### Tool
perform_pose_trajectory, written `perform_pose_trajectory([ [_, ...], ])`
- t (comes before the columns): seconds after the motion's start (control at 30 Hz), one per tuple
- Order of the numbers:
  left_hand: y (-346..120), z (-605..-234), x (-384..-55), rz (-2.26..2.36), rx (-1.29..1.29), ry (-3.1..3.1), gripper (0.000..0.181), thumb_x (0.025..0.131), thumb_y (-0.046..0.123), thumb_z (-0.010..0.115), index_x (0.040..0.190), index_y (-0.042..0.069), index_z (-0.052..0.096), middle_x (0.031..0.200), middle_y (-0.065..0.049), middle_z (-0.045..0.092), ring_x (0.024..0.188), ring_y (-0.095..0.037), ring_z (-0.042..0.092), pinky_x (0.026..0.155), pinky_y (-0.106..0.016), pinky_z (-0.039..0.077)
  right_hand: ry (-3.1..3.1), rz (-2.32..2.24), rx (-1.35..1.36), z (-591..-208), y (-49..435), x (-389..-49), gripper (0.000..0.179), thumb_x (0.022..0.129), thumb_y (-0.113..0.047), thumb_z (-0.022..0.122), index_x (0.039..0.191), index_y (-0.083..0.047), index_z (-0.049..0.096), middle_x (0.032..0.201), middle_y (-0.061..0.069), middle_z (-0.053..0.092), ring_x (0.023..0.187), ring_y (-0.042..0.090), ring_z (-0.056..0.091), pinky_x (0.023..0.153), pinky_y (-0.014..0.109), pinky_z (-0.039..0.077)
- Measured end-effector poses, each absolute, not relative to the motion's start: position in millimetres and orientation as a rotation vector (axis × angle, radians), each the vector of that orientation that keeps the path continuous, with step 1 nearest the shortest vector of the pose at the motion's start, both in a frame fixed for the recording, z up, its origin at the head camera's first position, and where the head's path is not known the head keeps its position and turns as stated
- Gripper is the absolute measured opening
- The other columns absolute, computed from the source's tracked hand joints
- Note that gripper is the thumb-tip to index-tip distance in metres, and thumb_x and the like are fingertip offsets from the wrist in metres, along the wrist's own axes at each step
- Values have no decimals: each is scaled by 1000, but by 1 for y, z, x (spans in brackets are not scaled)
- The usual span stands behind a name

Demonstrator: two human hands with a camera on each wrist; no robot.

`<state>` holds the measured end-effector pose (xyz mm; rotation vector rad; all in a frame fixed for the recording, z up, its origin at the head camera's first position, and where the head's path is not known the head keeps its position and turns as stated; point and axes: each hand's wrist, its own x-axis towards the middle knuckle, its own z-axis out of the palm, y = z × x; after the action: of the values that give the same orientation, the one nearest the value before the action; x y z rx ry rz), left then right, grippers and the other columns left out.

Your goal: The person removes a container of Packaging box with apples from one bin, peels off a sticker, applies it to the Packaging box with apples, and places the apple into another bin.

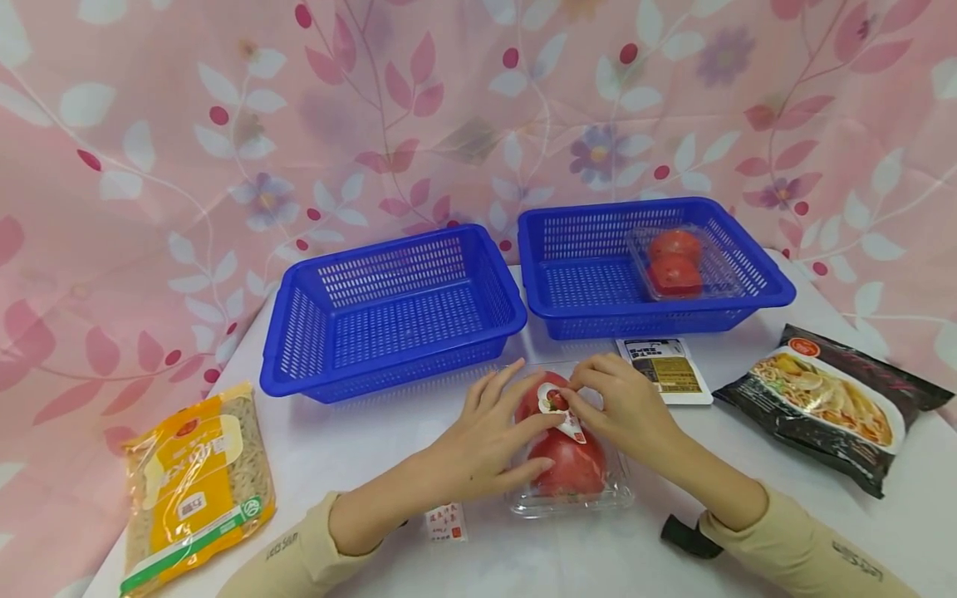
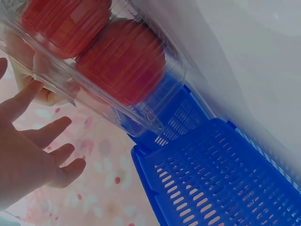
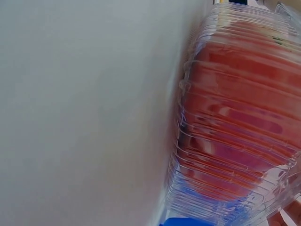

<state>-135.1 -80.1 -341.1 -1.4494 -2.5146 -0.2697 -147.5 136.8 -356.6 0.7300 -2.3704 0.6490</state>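
Observation:
Two red tomatoes (image 1: 570, 467) lie inside a clear plastic clamshell box (image 1: 571, 503) on the white table, in front of me. Over its lid, my right hand (image 1: 626, 407) pinches a white sticker (image 1: 570, 426) with a tomato picture and a pointed tail. Fingers spread, my left hand (image 1: 486, 436) reaches over the box from the left, its index fingertip at the sticker. In the left wrist view the left hand (image 2: 28, 155) has its fingers extended beside the box. The right wrist view shows the box's ribbed side and a tomato (image 3: 240, 108) close up; the right hand is mostly hidden there.
Behind the box stand two blue baskets; the left basket (image 1: 392, 386) is bare inside, the right basket (image 1: 665, 322) holds another tomato box (image 1: 718, 257). A yellow noodle bag (image 1: 198, 490), a black noodle bag (image 1: 830, 407), a flat sachet (image 1: 665, 371) and a small printed slip (image 1: 446, 523) lie around.

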Motion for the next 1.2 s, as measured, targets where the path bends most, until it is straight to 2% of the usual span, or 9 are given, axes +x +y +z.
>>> perform_pose_trajectory([
  [0.23,-81,-340,-130,-285,-1467,-2538,41,89,44,51,127,26,51,144,-14,27,137,-31,2,105,-54,15,-2387,637,706,-357,136,-147,12,71,-16,74,68,-19,63,77,-8,60,77,12,55,61,31,49],
  [0.6,-87,-337,-129,-271,-1426,-2592,37,90,45,50,122,26,55,147,-11,23,138,-29,-1,105,-51,16,-2404,631,679,-357,134,-147,15,70,-15,76,64,-19,62,74,-7,59,75,12,53,59,29,48],
  [0.87,-89,-340,-129,-265,-1444,-2594,34,89,44,52,118,26,57,145,-12,27,138,-29,1,105,-52,16,-2418,607,703,-357,134,-148,16,69,-17,76,64,-19,60,74,-7,59,76,13,53,60,30,48],
  [1.2,-91,-345,-128,-245,-1461,-2603,36,90,44,50,121,26,55,144,-10,28,138,-29,2,105,-53,16,-2465,563,695,-358,133,-148,17,68,-20,77,64,-20,60,76,-7,59,79,14,54,61,31,50],
])
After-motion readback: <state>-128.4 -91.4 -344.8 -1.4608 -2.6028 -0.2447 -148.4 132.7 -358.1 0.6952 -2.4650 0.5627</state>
